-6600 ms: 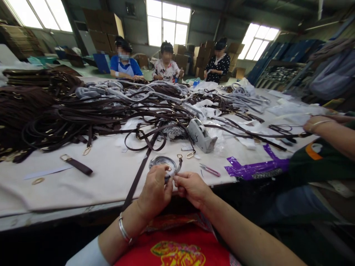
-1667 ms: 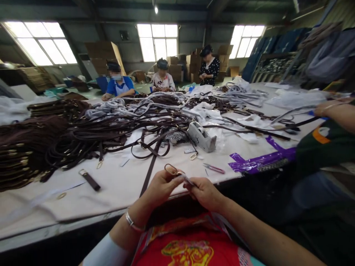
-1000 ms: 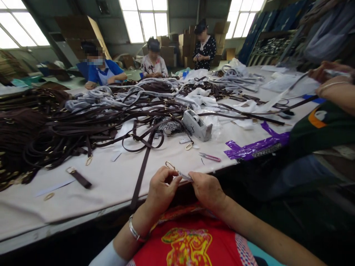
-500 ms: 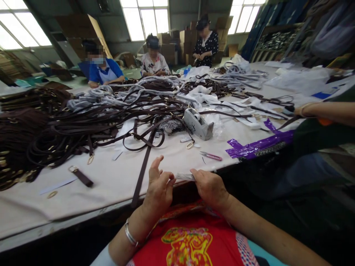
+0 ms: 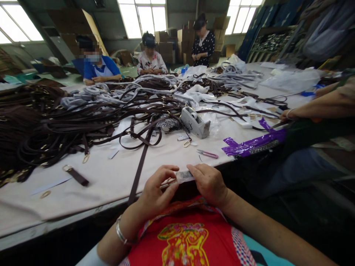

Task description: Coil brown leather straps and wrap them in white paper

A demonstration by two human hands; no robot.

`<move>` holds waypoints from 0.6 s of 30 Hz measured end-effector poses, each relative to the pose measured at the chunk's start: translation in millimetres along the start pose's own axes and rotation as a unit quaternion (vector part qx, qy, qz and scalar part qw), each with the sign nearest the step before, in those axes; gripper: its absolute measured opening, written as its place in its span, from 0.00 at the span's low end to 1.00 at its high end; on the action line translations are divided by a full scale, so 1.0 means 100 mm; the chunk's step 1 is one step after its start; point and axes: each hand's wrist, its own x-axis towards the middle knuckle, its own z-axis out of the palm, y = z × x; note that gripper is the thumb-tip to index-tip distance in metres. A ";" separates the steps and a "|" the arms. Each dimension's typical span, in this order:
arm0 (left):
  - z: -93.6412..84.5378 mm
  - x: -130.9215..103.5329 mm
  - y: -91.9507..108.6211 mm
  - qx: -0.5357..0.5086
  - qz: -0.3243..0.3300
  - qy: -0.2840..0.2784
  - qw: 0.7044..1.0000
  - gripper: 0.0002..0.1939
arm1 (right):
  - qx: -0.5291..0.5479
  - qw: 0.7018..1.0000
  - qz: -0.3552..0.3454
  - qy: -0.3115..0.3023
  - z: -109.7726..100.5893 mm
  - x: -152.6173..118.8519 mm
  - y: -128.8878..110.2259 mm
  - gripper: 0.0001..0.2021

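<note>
A small piece in whitish, translucent wrapping (image 5: 184,177) lies between my two hands, over the table's front edge. My right hand (image 5: 209,183) is closed on its right end, thumb along the top. At the other end, my left hand (image 5: 159,188) has its fingers and thumb curled around it. Between those fingers shows a thin, gold-coloured bit (image 5: 168,182), too small to name. Beyond my hands rest pink-handled thread snips (image 5: 208,154). A dark brown strap (image 5: 140,168) runs down to the table edge beside my left hand.
Brown straps (image 5: 69,127) and grey cords heap across the table (image 5: 105,188). A grey tape dispenser (image 5: 195,123) stands mid-table. Purple tape (image 5: 249,143) marks the right edge. A co-worker's arm (image 5: 318,105) reaches in from the right; several people work opposite. A short strap with buckle (image 5: 76,175) lies left.
My left fingers, raised before, have come down around the left end of the wrapped piece. My right hand keeps its grip. The co-worker's arm at the right has shifted, and the view has moved slightly.
</note>
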 end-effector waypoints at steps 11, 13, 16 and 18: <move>0.12 0.19 -0.14 -0.235 -0.293 -0.227 0.899 0.22 | 0.046 0.993 -0.104 0.019 -0.10 0.04 0.09 0.14; 0.15 0.16 -0.15 -0.239 -0.290 -0.236 0.896 0.20 | 0.045 0.994 -0.096 0.025 -0.07 0.03 0.14 0.14; 0.19 0.14 -0.15 -0.219 -0.291 -0.240 0.900 0.17 | 0.034 0.996 -0.084 0.027 -0.01 0.03 0.18 0.14; 0.23 0.12 -0.14 -0.206 -0.300 -0.213 0.907 0.14 | 0.027 0.996 -0.083 0.027 0.01 0.05 0.17 0.14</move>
